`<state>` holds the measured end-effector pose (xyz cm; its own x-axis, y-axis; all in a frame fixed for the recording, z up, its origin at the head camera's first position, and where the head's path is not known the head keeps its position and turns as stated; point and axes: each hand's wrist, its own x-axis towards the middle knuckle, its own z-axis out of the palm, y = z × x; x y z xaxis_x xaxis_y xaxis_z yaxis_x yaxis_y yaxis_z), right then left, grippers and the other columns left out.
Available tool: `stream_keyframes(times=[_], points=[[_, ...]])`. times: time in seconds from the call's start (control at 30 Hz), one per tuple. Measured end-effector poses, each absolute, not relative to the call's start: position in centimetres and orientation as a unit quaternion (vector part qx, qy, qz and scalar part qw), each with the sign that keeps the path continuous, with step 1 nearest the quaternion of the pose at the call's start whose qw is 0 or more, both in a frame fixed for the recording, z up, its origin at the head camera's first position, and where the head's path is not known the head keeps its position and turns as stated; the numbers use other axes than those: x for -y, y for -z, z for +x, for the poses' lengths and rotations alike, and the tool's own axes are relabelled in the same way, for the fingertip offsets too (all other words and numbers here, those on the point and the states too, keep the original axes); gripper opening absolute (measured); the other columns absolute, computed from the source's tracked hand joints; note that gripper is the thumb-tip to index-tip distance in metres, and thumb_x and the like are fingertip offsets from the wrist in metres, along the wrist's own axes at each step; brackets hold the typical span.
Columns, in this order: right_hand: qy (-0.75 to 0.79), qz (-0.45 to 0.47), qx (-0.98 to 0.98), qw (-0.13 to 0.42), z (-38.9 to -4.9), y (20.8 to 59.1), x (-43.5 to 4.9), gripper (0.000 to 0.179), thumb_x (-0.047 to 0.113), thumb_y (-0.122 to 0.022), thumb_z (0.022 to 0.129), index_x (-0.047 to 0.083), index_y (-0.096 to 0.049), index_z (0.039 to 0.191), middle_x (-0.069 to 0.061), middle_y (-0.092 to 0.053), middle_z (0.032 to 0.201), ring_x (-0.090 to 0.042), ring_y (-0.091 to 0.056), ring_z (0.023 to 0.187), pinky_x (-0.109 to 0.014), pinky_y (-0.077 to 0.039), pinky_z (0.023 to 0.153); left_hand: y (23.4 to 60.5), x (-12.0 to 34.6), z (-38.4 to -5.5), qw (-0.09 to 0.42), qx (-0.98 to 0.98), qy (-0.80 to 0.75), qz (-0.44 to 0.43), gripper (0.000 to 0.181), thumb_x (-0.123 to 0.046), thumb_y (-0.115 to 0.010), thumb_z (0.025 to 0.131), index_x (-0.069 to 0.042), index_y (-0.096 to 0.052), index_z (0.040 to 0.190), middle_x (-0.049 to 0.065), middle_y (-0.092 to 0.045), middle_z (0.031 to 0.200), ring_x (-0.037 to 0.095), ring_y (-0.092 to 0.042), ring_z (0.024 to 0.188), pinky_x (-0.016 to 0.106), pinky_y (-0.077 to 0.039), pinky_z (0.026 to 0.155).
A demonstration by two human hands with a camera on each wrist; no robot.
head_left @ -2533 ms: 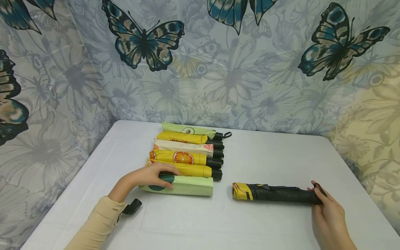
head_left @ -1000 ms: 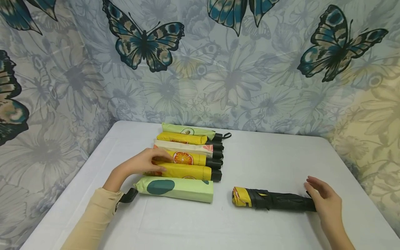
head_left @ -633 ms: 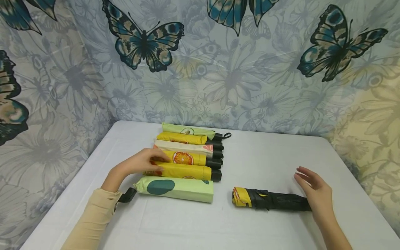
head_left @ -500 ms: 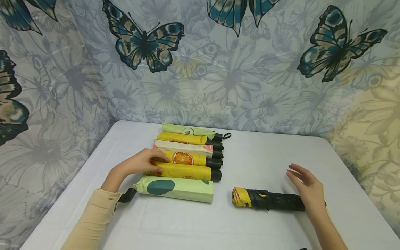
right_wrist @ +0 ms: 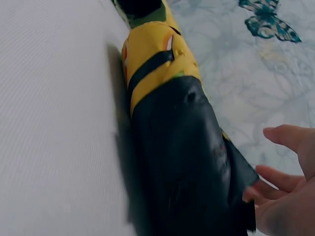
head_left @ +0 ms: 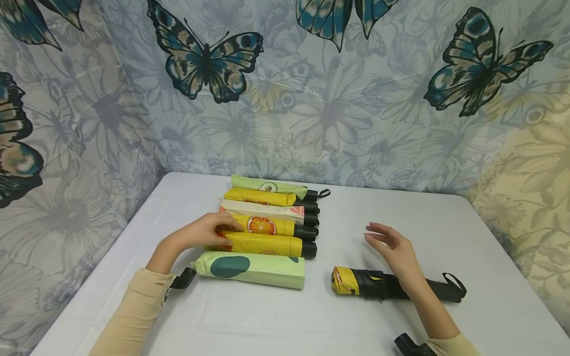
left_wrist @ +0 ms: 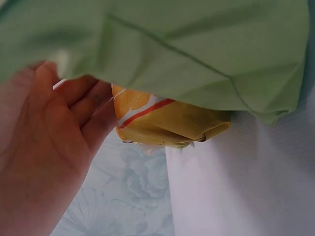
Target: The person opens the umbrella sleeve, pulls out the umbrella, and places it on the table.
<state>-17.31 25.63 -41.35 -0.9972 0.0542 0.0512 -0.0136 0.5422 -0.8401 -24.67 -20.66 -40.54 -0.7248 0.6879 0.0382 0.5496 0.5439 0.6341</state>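
A row of folded umbrellas lies on the white table in the head view. My left hand [head_left: 211, 230] rests on the left ends of two yellow umbrellas, its thumb on the nearer yellow umbrella [head_left: 267, 244] and its fingers over the orange-slice umbrella [head_left: 278, 225]. Closest to me lies a light green umbrella [head_left: 276, 271] with dark green ovals; in the left wrist view the green fabric [left_wrist: 197, 54] covers much of the scene. My right hand [head_left: 396, 252] hovers left and beyond the black-and-yellow folded umbrella [head_left: 443, 290], holding nothing, its fingers loosely bent. The right wrist shows the umbrella's black fabric [right_wrist: 177, 147] beside the fingers.
Farther back in the row are a cream umbrella [head_left: 262, 207], another yellow umbrella [head_left: 258, 196] and a green avocado-print umbrella [head_left: 269, 185]. A butterfly-print cloth [head_left: 338, 109] hangs behind the table [head_left: 401, 210]. Black wrist cameras sit at both wrists.
My right hand has let go of the black-and-yellow umbrella's right end and moved left. The left hand has shifted back from the green umbrella onto the yellow ones, then stayed there.
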Motion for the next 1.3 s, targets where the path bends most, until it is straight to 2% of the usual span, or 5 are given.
stream_keyframes(times=[0.1,0.27,0.33,0.63,1.3], points=[[-0.474,-0.006,0.880,0.020,-17.9,41.3,-24.6,0.060,0.047,-0.061,0.094,0.012,-0.050,0.141,-0.007,-0.057,0.139,0.011,-0.051,0.108,-0.010,-0.044,0.094,40.6,20.6,-24.7,0.113,-0.872,-0.322,0.350,0.035,-0.014,-0.074,0.086,-0.011,-0.068,0.120,0.005,-0.065,0.115,0.020,-0.065,0.103,0.030,-0.057,0.085],[-0.479,0.011,0.878,0.009,-18.6,41.2,-23.3,0.057,0.043,-0.062,0.094,0.009,-0.053,0.139,-0.009,-0.060,0.137,-0.011,-0.059,0.117,-0.041,-0.048,0.104,40.3,20.5,-24.6,0.131,-0.874,-0.325,0.335,0.033,-0.014,-0.074,0.086,-0.015,-0.068,0.119,0.003,-0.066,0.117,0.021,-0.065,0.105,0.028,-0.055,0.088],[-0.479,0.019,0.877,0.005,-18.8,41.2,-22.8,0.054,0.039,-0.063,0.095,0.008,-0.053,0.138,-0.011,-0.061,0.135,-0.017,-0.060,0.119,-0.044,-0.048,0.104,40.2,20.5,-24.6,0.134,-0.874,-0.325,0.336,0.032,-0.014,-0.074,0.087,-0.016,-0.068,0.118,0.004,-0.067,0.117,0.021,-0.066,0.105,0.027,-0.055,0.088],[-0.488,0.073,0.869,-0.025,-19.3,41.9,-20.7,0.045,0.023,-0.065,0.095,0.002,-0.056,0.133,-0.017,-0.063,0.129,-0.032,-0.060,0.120,-0.047,-0.049,0.102,40.4,20.5,-24.6,0.141,-0.872,-0.330,0.333,0.030,-0.013,-0.073,0.087,-0.017,-0.069,0.117,0.003,-0.067,0.116,0.020,-0.067,0.105,0.025,-0.056,0.087],[-0.485,0.116,0.865,-0.057,-19.7,42.6,-17.1,0.037,0.018,-0.070,0.091,0.001,-0.063,0.123,-0.017,-0.067,0.119,-0.029,-0.065,0.109,-0.036,-0.056,0.092,40.5,20.7,-24.6,0.170,-0.860,-0.351,0.328,0.028,-0.011,-0.072,0.088,-0.019,-0.069,0.115,0.003,-0.068,0.117,0.013,-0.066,0.098,0.024,-0.055,0.084]])
